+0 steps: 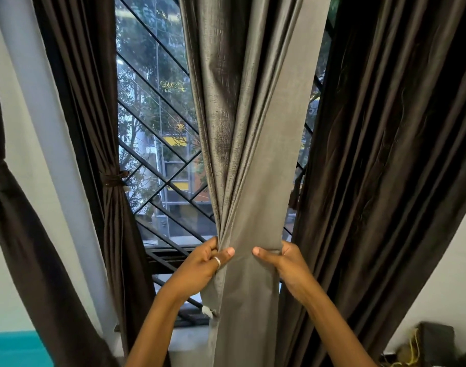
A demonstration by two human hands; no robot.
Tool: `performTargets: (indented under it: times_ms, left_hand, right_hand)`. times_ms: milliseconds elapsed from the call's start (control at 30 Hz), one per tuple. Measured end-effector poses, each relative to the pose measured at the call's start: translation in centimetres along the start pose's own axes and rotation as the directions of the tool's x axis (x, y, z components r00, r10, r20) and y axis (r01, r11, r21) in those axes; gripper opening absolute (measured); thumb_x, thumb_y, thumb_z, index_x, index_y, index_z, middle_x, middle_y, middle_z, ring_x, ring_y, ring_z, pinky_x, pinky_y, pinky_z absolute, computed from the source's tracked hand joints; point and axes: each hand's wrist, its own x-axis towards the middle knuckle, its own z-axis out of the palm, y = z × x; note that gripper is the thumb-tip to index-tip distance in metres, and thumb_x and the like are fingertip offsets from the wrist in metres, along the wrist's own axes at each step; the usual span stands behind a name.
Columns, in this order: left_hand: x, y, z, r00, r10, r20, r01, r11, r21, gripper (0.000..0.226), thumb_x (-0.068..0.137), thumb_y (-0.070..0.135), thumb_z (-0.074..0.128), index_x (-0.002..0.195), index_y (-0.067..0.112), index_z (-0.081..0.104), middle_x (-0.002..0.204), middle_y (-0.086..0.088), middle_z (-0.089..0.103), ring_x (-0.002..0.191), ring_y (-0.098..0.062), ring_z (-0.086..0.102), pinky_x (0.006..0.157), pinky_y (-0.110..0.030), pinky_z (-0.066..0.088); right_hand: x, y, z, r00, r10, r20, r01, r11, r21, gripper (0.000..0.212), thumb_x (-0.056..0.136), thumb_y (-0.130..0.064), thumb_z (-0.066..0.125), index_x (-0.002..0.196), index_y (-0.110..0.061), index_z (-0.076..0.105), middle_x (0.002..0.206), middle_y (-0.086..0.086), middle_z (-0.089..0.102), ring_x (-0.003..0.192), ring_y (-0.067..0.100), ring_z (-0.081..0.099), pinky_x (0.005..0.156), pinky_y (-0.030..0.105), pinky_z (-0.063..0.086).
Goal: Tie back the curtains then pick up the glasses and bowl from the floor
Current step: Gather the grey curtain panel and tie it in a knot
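A grey curtain [247, 144] hangs down the middle of the window, gathered into folds at hand height. My left hand [202, 263], with a ring on one finger, grips its left edge. My right hand [282, 260] grips its right edge, thumb across the front. To the left, a dark brown curtain [112, 207] is bound at its waist by a tie-back [114, 179]. Another dark brown curtain [385, 168] hangs loose on the right. No glasses or bowl are in view.
Behind the curtains is a window with a black diagonal grille [163, 165] and a sill [189, 337]. A further tied dark curtain [19, 234] crosses the white wall at far left. A teal surface [11, 350] lies bottom left, clutter with yellow cord [417, 348] bottom right.
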Motion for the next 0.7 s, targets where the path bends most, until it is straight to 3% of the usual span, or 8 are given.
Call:
performTargets:
  times_ms: [67,100,167,233,433,567,700]
  left_hand:
    - [0.8,-0.7,0.2,0.986,0.05,-0.159,-0.015,0.977,0.212,0.04,0.092,0.051,0.062,0.107,0.014,0.06,0.099,-0.004,0.068,0.091,-0.023,0.067,0.085,-0.052,0.055]
    - [1.2,-1.0,0.3,0.967,0.091,-0.238,-0.009,0.946,0.325,0.043,0.09,0.055,0.062,0.095,0.012,0.057,0.091,-0.007,0.061,0.083,-0.025,0.062,0.077,-0.045,0.055]
    - [1.8,-1.4,1.0,0.907,0.2,-0.371,-0.004,0.884,0.467,0.04,0.092,0.045,0.063,0.077,0.013,0.045,0.082,-0.004,0.048,0.072,-0.02,0.05,0.064,-0.028,0.042]
    - [1.8,-1.1,1.9,0.853,0.281,-0.439,0.002,0.841,0.541,0.041,0.094,0.039,0.062,0.069,0.017,0.037,0.077,-0.001,0.043,0.066,-0.015,0.043,0.059,-0.027,0.034]
    - [1.6,-1.4,2.8,0.798,0.34,-0.497,0.055,0.781,0.623,0.045,0.094,0.044,0.06,0.067,0.02,0.032,0.06,0.001,0.043,0.058,-0.019,0.045,0.055,-0.036,0.038]
    - [1.5,-1.5,3.0,0.81,0.321,-0.49,0.059,0.788,0.613,0.042,0.095,0.044,0.058,0.069,0.021,0.034,0.055,0.004,0.044,0.052,-0.014,0.043,0.053,-0.034,0.039]
    - [1.6,-1.6,3.0,0.844,0.281,-0.457,0.048,0.809,0.586,0.038,0.098,0.04,0.053,0.073,0.023,0.032,0.056,0.002,0.044,0.051,-0.015,0.044,0.052,-0.034,0.036]
  right_hand:
    - [-0.5,0.4,0.8,0.986,-0.088,-0.139,0.082,0.995,-0.049,0.024,0.085,-0.009,0.077,0.108,-0.008,0.072,0.098,0.008,0.079,0.089,0.024,0.076,0.079,0.035,0.063]
    - [-0.7,0.7,1.1,0.971,-0.134,-0.198,0.114,0.988,-0.107,0.019,0.086,-0.012,0.077,0.104,-0.014,0.073,0.094,0.002,0.079,0.086,0.019,0.076,0.075,0.032,0.063]
    - [-0.6,1.5,1.4,0.932,-0.225,-0.285,0.144,0.95,-0.277,0.013,0.086,-0.022,0.078,0.095,-0.03,0.072,0.089,-0.011,0.078,0.083,0.009,0.075,0.074,0.03,0.061]
    - [-0.4,2.3,1.6,0.896,-0.298,-0.329,0.153,0.903,-0.401,0.006,0.086,-0.031,0.077,0.087,-0.033,0.072,0.084,-0.013,0.077,0.08,0.004,0.073,0.075,0.033,0.061]
    - [-0.5,3.2,2.1,0.82,-0.45,-0.354,0.158,0.772,-0.616,0.015,0.093,-0.039,0.068,0.089,-0.024,0.07,0.074,-0.015,0.067,0.073,0.009,0.068,0.071,0.035,0.059]
    - [-0.4,3.7,2.3,0.778,-0.531,-0.335,0.181,0.7,-0.69,0.02,0.097,-0.034,0.064,0.095,-0.015,0.07,0.073,-0.002,0.066,0.069,0.016,0.064,0.065,0.034,0.054]
    - [-0.5,4.5,3.2,0.772,-0.534,-0.345,0.118,0.653,-0.748,0.028,0.101,-0.032,0.056,0.1,-0.005,0.067,0.086,0.009,0.07,0.083,0.028,0.067,0.069,0.037,0.052]
